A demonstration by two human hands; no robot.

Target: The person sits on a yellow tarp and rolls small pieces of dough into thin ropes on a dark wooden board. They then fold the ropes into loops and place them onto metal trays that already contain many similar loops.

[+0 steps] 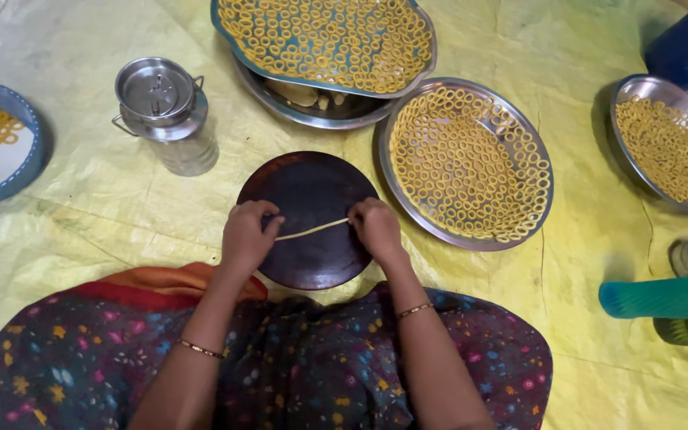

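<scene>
On the yellow floor sheet point(105, 199), left hand point(247, 235) and right hand point(376, 227) pinch the dough rope point(312, 229) on the dark round board point(308, 191); rolling gently should keep it even.

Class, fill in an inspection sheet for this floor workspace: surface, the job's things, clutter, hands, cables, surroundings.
Surface: yellow floor sheet, creased.
Job's things: thin dough rope stretched across a dark round board.
Clutter: steel plate of dough rings, blue-rimmed tray of rings stacked on a steel dish, lidded steel can, two more ring plates at the edges.
Hands: left hand and right hand each pinch a rope end.
Cables: nothing seen.
Surroundings: teal sleeve at right.
</scene>
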